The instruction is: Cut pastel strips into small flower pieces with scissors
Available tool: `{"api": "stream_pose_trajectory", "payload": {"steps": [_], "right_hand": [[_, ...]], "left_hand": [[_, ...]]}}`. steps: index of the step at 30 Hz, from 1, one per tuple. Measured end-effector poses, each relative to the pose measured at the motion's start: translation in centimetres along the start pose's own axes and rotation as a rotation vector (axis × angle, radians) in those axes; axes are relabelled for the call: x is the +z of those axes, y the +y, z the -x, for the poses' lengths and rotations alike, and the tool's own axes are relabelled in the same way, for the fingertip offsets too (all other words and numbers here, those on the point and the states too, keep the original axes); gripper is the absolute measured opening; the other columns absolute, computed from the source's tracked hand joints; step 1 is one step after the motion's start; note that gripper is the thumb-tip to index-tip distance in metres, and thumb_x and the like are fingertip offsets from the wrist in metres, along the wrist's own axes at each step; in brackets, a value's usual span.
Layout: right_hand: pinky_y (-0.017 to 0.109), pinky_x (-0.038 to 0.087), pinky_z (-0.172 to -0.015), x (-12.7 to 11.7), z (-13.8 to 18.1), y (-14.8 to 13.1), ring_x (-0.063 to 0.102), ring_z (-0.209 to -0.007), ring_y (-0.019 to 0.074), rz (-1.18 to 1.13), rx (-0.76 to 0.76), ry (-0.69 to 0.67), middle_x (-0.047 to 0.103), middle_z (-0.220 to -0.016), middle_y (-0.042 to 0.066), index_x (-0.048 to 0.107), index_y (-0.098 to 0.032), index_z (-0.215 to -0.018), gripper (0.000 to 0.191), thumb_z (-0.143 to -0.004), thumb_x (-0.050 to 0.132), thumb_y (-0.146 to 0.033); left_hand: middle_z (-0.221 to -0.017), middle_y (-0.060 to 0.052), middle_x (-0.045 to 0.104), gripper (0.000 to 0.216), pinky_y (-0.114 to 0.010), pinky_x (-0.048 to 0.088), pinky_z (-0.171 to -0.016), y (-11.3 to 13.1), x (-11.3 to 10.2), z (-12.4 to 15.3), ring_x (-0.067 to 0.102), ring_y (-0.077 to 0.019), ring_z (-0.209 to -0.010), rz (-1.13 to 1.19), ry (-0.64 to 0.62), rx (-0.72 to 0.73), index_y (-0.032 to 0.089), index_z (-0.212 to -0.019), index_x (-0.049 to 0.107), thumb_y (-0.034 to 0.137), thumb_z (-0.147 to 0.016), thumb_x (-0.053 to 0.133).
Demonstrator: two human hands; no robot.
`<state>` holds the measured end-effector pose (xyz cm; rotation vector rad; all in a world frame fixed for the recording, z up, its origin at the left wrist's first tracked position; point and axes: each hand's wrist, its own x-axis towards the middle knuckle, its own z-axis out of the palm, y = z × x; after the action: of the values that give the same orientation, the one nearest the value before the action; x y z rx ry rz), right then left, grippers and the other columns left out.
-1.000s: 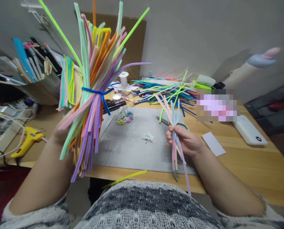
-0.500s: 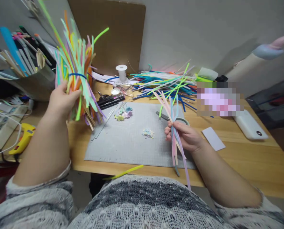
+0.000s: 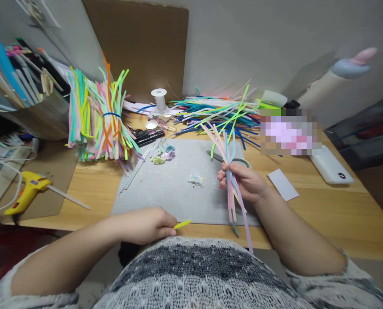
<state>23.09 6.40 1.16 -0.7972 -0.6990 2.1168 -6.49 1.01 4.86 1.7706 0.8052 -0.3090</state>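
Having let go of the blue-tied bundle (image 3: pixel 112 115), the left hand (image 3: pixel 149 225) is now down at the near edge of the table (image 3: pixel 333 223), thumb and fingers pinching a yellow fuzzy stem (image 3: pixel 183 224) whose tip pokes out rightward. Over the right end of the grey mat (image 3: pixel 165 193), the right hand (image 3: pixel 249 182) grips a bunch of pastel stems (image 3: pixel 230 201) roughly upright, fingers closed around its middle, with scissors (image 3: pixel 214 156) just behind. Farther off, the tied bundle stands at left against a second bundle (image 3: pixel 77 111), and loose stems (image 3: pixel 217 113) lie heaped by the wall (image 3: pixel 243 43).

Light is muted; a soft shadow (image 3: pixel 315 71) marks the wall (image 3: pixel 230 47) (upper right); edges look stretched.
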Motion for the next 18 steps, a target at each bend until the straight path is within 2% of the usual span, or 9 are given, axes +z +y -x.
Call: {"api": "stream_pose_trajectory", "payload": {"steps": [2, 4, 5, 7, 10, 13, 15, 18], "right_hand": [[0.027, 0.057, -0.066, 0.1, 0.0, 0.0, 0.068, -0.065, 0.0132, 0.008, -0.001, 0.001, 0.071, -0.078, 0.006, 0.055, -0.016, -0.089, 0.006, -0.086, 0.054, -0.021], [0.028, 0.057, -0.065, 0.2, 0.0, 0.1, 0.069, -0.066, 0.0141, 0.034, -0.02, 0.009, 0.072, -0.081, 0.006, 0.055, -0.015, -0.095, 0.011, -0.084, 0.056, -0.019], [0.028, 0.058, -0.064, 0.3, 0.0, 0.2, 0.069, -0.067, 0.0144, 0.052, -0.035, 0.014, 0.072, -0.083, 0.006, 0.055, -0.015, -0.098, 0.015, -0.083, 0.058, -0.018], [0.025, 0.058, -0.061, 0.4, 0.0, 0.3, 0.069, -0.068, 0.0142, 0.095, -0.064, 0.027, 0.071, -0.086, 0.007, 0.055, -0.015, -0.102, 0.023, -0.08, 0.062, -0.016], [0.022, 0.058, -0.057, 0.6, 0.0, 0.5, 0.069, -0.069, 0.0141, 0.16, -0.086, 0.052, 0.071, -0.088, 0.008, 0.055, -0.015, -0.104, 0.032, -0.075, 0.068, -0.016], [0.019, 0.053, -0.045, 0.7, -0.1, 0.5, 0.067, -0.062, 0.0135, 0.186, -0.095, 0.088, 0.071, -0.085, 0.007, 0.056, -0.015, -0.104, 0.034, -0.073, 0.07, -0.017], [0.015, 0.045, -0.036, 0.6, -0.1, 0.3, 0.063, -0.055, 0.0103, 0.171, -0.109, 0.119, 0.07, -0.082, 0.005, 0.057, -0.015, -0.102, 0.032, -0.073, 0.069, -0.016], [0.011, 0.033, -0.031, 0.3, 0.0, -0.7, 0.052, -0.045, 0.0055, 0.121, -0.172, 0.175, 0.068, -0.074, 0.003, 0.058, -0.015, -0.099, 0.028, -0.072, 0.065, -0.014]], "left_hand": [[-0.059, 0.001, 0.054, 0.033, -0.022, 0.036, -0.049, 0.6, -1.7, 0.8, 0.045, -0.0098, -0.052, 0.097, 0.135, -0.005, 0.017, -0.071, 0.057, 0.043, -0.089, 0.045], [-0.055, 0.002, 0.054, 0.029, -0.021, 0.035, -0.042, 1.3, -3.9, 1.7, 0.044, -0.0088, -0.043, 0.276, 0.397, 0.005, 0.018, -0.076, 0.059, 0.042, -0.088, 0.046], [-0.053, 0.002, 0.054, 0.026, -0.02, 0.033, -0.038, 1.7, -5.0, 1.9, 0.044, -0.0086, -0.04, 0.377, 0.554, 0.053, 0.019, -0.076, 0.06, 0.04, -0.087, 0.049], [-0.05, 0.001, 0.053, 0.022, -0.019, 0.03, -0.033, 2.1, -7.1, 1.9, 0.04, -0.0075, -0.033, 0.588, 0.886, 0.24, 0.019, -0.073, 0.06, 0.034, -0.085, 0.05], [-0.052, 0.0, 0.054, 0.024, -0.017, 0.03, -0.031, 2.1, -9.6, 0.5, 0.04, -0.0065, -0.032, 0.867, 1.152, 0.391, 0.017, -0.072, 0.062, 0.025, -0.088, 0.045], [-0.053, -0.002, 0.056, 0.027, -0.015, 0.036, -0.034, 1.8, -11.0, -1.7, 0.045, -0.0062, -0.036, 1.07, 1.237, 0.358, 0.013, -0.072, 0.061, 0.019, -0.089, 0.042], [-0.055, -0.003, 0.058, 0.028, -0.014, 0.041, -0.038, 1.6, -11.2, -3.2, 0.05, -0.0066, -0.039, 1.225, 1.207, 0.306, 0.012, -0.073, 0.06, 0.017, -0.09, 0.039], [-0.058, -0.004, 0.06, 0.024, -0.014, 0.048, -0.046, 1.4, -11.2, -5.1, 0.057, -0.0079, -0.046, 1.397, 1.155, 0.279, 0.01, -0.073, 0.058, 0.015, -0.089, 0.041]]}}
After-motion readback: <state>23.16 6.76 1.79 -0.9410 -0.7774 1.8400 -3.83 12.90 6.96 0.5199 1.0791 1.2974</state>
